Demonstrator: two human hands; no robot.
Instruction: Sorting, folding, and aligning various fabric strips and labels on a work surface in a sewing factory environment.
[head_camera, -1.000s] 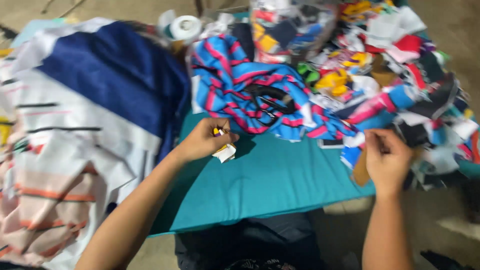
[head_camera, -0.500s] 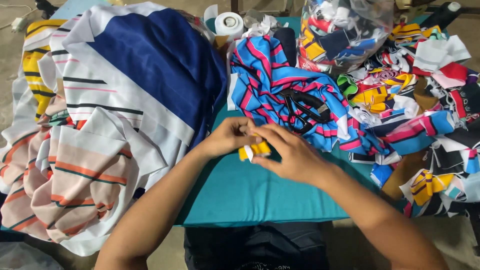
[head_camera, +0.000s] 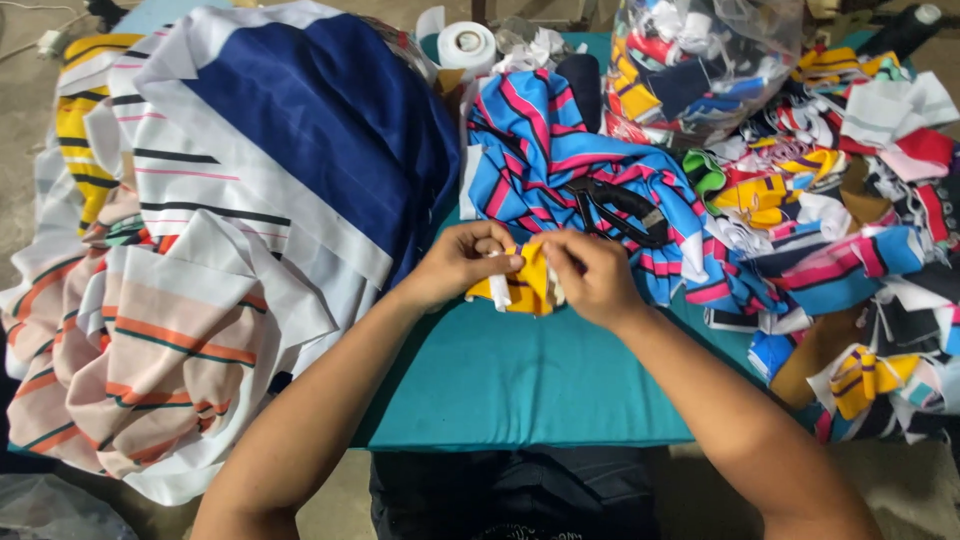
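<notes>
Small yellow, white and dark striped fabric scrap (head_camera: 522, 285): held above the near edge of the teal cloth-covered surface (head_camera: 520, 385), just in front of the crumpled blue, pink and black striped knit piece (head_camera: 560, 165).

Left hand (head_camera: 462, 262): fingers pinched on the scrap's left upper edge. Right hand (head_camera: 592, 275): fingers pinched on its right upper edge, the two hands nearly touching.

Handling, as judged: light, soft, limp (likely a stretchy knit); no fragility; prone to folding or curling on itself. Best taken at an edge or corner with fingertips, as here.

Nearby: black-handled scissors (head_camera: 618, 208) lying on the blue striped piece; large draped cloth of navy, white and peach stripes (head_camera: 230, 220) heaped at left; white roll of tape or ribbon (head_camera: 466, 44) at the far edge; clear plastic bag of mixed offcuts (head_camera: 700, 55); loose heap of multicoloured scraps (head_camera: 850, 220) at right.

Hard to make out: the scrap's full shape and size, mostly covered by both hands; its lower part bunched. Heap at right cut off by the frame; bag contents too jumbled to sort.
</notes>
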